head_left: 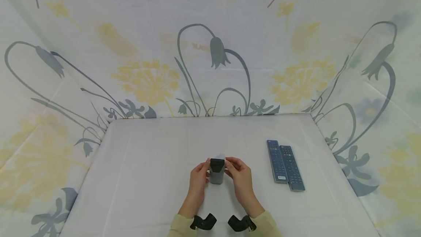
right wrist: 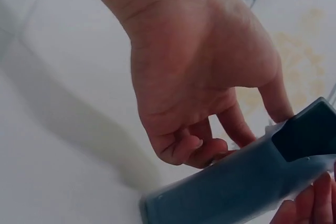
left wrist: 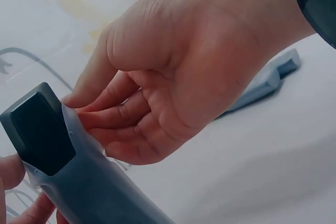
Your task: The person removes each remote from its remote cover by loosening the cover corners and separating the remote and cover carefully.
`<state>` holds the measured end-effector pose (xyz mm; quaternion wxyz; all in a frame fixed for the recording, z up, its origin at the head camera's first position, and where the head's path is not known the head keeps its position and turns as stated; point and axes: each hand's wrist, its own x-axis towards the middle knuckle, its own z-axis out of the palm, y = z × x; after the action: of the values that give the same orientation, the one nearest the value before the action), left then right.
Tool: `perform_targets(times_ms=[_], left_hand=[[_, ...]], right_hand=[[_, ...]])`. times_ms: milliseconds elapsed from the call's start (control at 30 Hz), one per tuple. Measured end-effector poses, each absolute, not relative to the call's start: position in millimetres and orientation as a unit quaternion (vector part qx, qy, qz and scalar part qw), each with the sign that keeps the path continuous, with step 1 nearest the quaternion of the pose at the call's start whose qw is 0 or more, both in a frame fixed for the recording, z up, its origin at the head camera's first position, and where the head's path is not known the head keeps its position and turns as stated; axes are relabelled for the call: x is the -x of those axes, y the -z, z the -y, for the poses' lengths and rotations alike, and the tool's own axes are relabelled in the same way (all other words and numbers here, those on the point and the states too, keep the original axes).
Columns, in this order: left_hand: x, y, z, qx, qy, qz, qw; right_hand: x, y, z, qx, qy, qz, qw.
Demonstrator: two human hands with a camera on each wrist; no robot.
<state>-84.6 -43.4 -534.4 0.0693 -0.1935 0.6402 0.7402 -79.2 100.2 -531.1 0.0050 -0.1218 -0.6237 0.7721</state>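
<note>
Dark-ended device: between the fingertips of both hands, its dark end point(head_left: 217, 165) sticking out beyond the fingers, on the side away from the person.
Translucent cover: a translucent cover point(left wrist: 107, 190) wraps the device's body, its rim level with both thumbs.
Left hand: the left hand point(head_left: 196, 178) holds the cover's left edge near the rim, fingers bent and close to the thumb.
Right hand: the right hand point(head_left: 241, 176) pinches the rim's right edge between thumb and fingers, a narrow gap.
Remotes: a labelled remote point(head_left: 277, 162) and a second remote point(head_left: 292, 168) lie side by side, well right of the right fingers.
Table: a white tabletop point(head_left: 154, 164) spreads beneath the fingers.
Backdrop: flower-printed fabric point(head_left: 151, 79) stands beyond the fingertips.
</note>
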Motion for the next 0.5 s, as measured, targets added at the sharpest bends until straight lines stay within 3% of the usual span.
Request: perform_targets(times_ms=[233,500], left_hand=[[83.7,534.5,45.7,0.183,-0.766,-0.613,0.055],[82.9,534.2,45.4,0.164,-0.757,-0.631,0.036]], right_hand=[[81.5,524.3,-103.8,0.121,-0.768,0.627,-0.035],[80.9,527.5,-102.4,0.108,-0.724,0.68,-0.036]])
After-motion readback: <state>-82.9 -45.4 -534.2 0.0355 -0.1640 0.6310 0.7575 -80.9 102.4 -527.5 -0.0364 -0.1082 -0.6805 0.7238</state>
